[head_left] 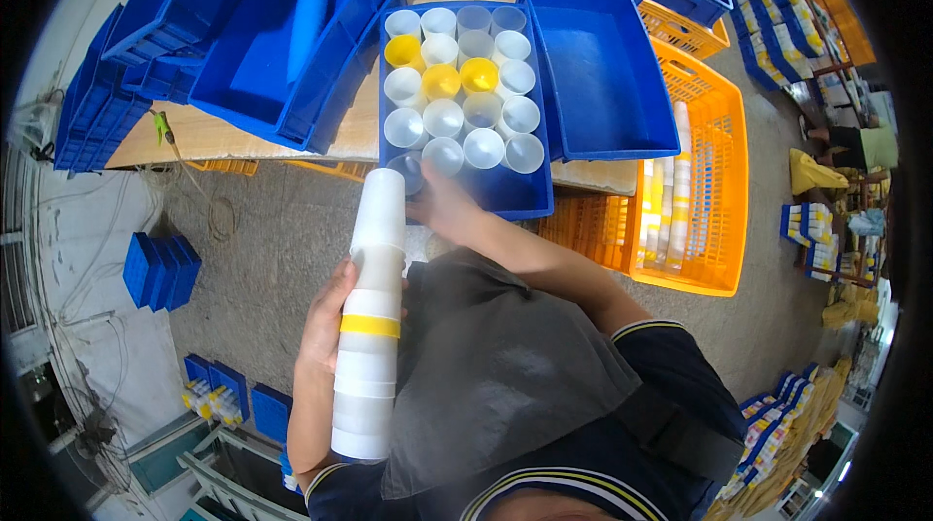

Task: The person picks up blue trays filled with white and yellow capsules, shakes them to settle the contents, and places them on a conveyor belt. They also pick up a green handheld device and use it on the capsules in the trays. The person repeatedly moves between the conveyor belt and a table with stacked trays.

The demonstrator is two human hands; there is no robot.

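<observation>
- Stacked cups [369, 356]: before the torso, grasped by the left hand [330, 312].
- Right hand [445, 202] at a front cup [404, 174] in the blue crate [505, 189]; grip blurred, cannot tell.
- Seemingly mid-transfer; the next move calls for a steady stack.

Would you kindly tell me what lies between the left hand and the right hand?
In the head view, the upper part of the stack of cups, which the left hand holds, lies between that hand and the right hand.
</observation>
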